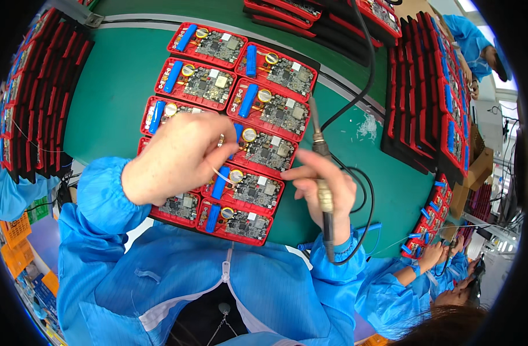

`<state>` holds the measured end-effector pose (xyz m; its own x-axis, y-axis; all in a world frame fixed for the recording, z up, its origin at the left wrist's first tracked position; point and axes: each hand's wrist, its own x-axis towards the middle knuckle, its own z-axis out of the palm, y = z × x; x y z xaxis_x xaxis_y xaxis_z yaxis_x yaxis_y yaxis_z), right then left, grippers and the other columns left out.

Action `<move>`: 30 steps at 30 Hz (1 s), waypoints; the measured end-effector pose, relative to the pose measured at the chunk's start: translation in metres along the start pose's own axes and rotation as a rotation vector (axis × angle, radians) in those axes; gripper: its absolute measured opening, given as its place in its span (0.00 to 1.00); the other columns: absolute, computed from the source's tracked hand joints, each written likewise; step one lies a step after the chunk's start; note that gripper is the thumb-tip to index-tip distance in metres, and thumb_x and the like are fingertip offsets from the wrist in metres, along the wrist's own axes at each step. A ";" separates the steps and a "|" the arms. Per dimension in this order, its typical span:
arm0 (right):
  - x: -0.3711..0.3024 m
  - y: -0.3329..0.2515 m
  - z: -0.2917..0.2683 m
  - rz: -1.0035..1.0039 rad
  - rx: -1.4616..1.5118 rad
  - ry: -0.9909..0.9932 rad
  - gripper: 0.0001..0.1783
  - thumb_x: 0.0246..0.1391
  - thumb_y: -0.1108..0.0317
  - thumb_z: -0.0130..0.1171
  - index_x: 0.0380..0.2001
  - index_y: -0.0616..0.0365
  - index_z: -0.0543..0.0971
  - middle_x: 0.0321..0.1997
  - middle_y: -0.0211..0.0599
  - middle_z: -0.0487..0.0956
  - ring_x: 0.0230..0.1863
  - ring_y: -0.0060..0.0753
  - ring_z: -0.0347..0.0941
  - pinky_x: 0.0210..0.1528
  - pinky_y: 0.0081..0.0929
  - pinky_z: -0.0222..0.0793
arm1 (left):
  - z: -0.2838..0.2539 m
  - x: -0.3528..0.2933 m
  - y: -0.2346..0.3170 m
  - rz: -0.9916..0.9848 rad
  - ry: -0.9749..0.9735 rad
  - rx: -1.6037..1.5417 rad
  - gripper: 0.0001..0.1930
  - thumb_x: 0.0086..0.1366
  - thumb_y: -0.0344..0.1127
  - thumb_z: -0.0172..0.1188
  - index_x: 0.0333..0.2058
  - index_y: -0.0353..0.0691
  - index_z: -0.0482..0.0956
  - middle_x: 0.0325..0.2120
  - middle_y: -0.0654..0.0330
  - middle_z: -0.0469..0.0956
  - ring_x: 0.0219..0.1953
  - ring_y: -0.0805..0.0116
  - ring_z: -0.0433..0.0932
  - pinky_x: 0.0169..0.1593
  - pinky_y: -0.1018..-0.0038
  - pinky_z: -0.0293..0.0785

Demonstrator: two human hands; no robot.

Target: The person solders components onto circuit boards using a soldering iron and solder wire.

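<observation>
Two columns of red plastic cases (201,98) lie before me, each with a green-grey circuit board (283,115), a blue cylindrical battery (248,100) and a round yellow-rimmed coin cell (264,96). My left hand (180,153) is closed in a pinch over the middle cases. A small metallic bit shows at its fingers, and a thin pale strip (221,174) runs down below them; what exactly they grip is hidden. My right hand (330,187) holds a soldering iron (325,199), tip pointing away from me. Its outstretched fingers are at the right edge of a case.
Stacks of loaded red cases on black trays stand left (45,98) and right (417,98). The iron's black cable (372,210) loops over the green mat (111,98). Clear scraps (367,127) lie at right. Co-workers' hands (434,256) are at lower right.
</observation>
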<state>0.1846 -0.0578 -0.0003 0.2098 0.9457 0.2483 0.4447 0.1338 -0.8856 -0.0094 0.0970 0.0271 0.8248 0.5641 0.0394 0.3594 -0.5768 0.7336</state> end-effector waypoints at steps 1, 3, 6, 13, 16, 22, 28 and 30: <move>0.001 0.002 0.005 -0.106 -0.133 0.003 0.21 0.44 0.74 0.68 0.45 0.58 0.77 0.26 0.37 0.81 0.25 0.33 0.80 0.26 0.25 0.73 | 0.004 -0.006 0.001 0.010 -0.026 0.002 0.05 0.54 0.24 0.63 0.30 0.34 0.77 0.17 0.56 0.70 0.17 0.64 0.70 0.23 0.68 0.65; 0.001 0.007 0.016 -0.215 -0.269 0.007 0.19 0.44 0.74 0.67 0.44 0.56 0.78 0.26 0.36 0.80 0.24 0.35 0.78 0.24 0.26 0.72 | 0.014 -0.014 0.000 0.025 -0.059 0.023 0.07 0.54 0.28 0.64 0.32 0.34 0.78 0.21 0.53 0.74 0.24 0.56 0.75 0.28 0.64 0.71; 0.000 0.009 0.028 -0.166 -0.360 -0.032 0.14 0.41 0.78 0.69 0.33 0.54 0.79 0.29 0.33 0.83 0.23 0.31 0.76 0.25 0.24 0.72 | 0.034 -0.016 -0.003 0.043 0.007 0.084 0.07 0.56 0.31 0.63 0.32 0.35 0.78 0.23 0.52 0.76 0.27 0.53 0.77 0.30 0.62 0.72; 0.001 0.002 0.037 -0.126 -0.285 0.119 0.19 0.37 0.76 0.71 0.32 0.52 0.74 0.25 0.32 0.76 0.26 0.36 0.75 0.26 0.30 0.70 | 0.043 -0.016 -0.007 0.050 -0.025 0.110 0.06 0.58 0.32 0.60 0.33 0.37 0.77 0.27 0.53 0.77 0.27 0.52 0.78 0.29 0.61 0.73; -0.003 0.000 0.036 -0.158 -0.231 0.201 0.21 0.35 0.76 0.73 0.33 0.53 0.73 0.26 0.32 0.76 0.27 0.35 0.75 0.26 0.30 0.70 | 0.040 -0.021 0.000 0.068 0.018 0.028 0.06 0.58 0.32 0.61 0.32 0.38 0.77 0.26 0.54 0.77 0.25 0.55 0.77 0.27 0.64 0.72; -0.007 -0.005 0.029 -0.300 -0.284 0.165 0.26 0.35 0.75 0.75 0.36 0.57 0.69 0.29 0.38 0.76 0.30 0.34 0.76 0.32 0.26 0.72 | 0.034 -0.037 0.023 0.371 0.135 0.076 0.12 0.54 0.31 0.65 0.38 0.40 0.79 0.24 0.61 0.74 0.20 0.64 0.76 0.22 0.71 0.71; -0.007 -0.017 0.028 -0.341 -0.259 0.123 0.25 0.32 0.78 0.73 0.34 0.55 0.70 0.27 0.37 0.75 0.27 0.35 0.73 0.29 0.29 0.69 | 0.036 -0.041 0.018 0.555 0.106 0.232 0.19 0.50 0.30 0.60 0.44 0.38 0.78 0.24 0.63 0.71 0.19 0.69 0.74 0.18 0.73 0.71; -0.010 -0.022 0.029 -0.341 -0.292 0.131 0.26 0.33 0.74 0.74 0.36 0.53 0.71 0.30 0.35 0.76 0.29 0.42 0.75 0.27 0.32 0.71 | 0.035 -0.045 0.015 0.698 0.162 0.287 0.18 0.50 0.30 0.60 0.43 0.39 0.78 0.21 0.64 0.68 0.19 0.73 0.74 0.17 0.75 0.69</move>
<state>0.1475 -0.0614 0.0048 0.1091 0.8141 0.5703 0.7302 0.3237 -0.6017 -0.0255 0.0426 0.0124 0.8356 0.0803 0.5434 -0.1027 -0.9489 0.2983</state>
